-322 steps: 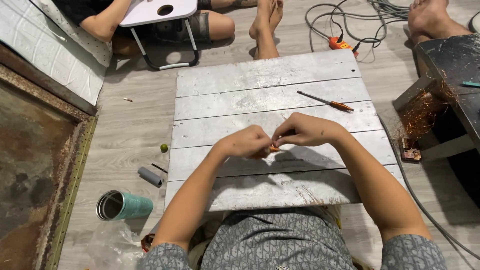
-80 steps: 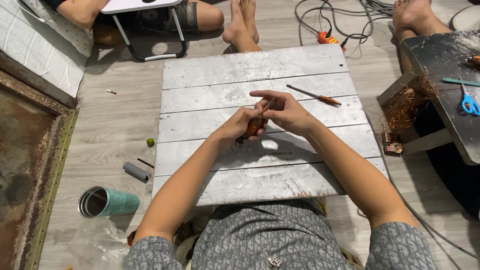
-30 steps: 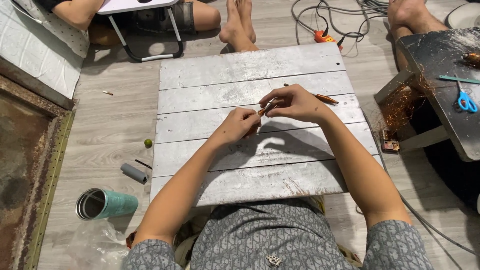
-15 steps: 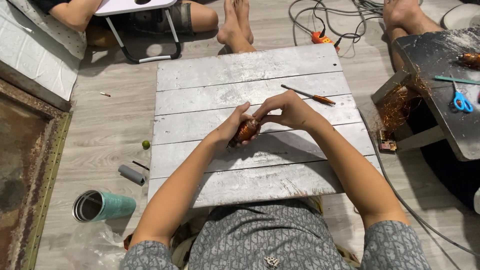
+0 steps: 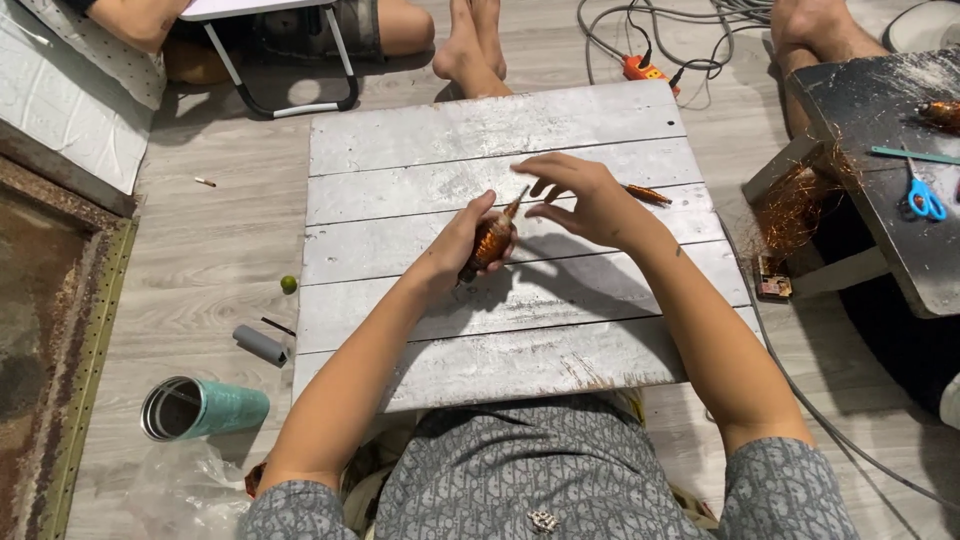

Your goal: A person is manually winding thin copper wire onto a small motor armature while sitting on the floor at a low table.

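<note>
Copper-wound spindle (image 5: 491,240) gripped by left hand (image 5: 462,240).

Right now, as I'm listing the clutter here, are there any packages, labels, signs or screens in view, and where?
No labels, signs or screens show.
Clear plastic bag: crumpled on the floor, lower left.
Teal tumbler: on its side above the bag, open end facing left.

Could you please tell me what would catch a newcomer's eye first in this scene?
First, the shiny copper wire coil gripped in the left hand over the middle of the grey plank board, with the right hand open just beside its tip. Next, the teal tumbler lying on its side on the floor at lower left, and the blue scissors on the dark table at right.
</note>
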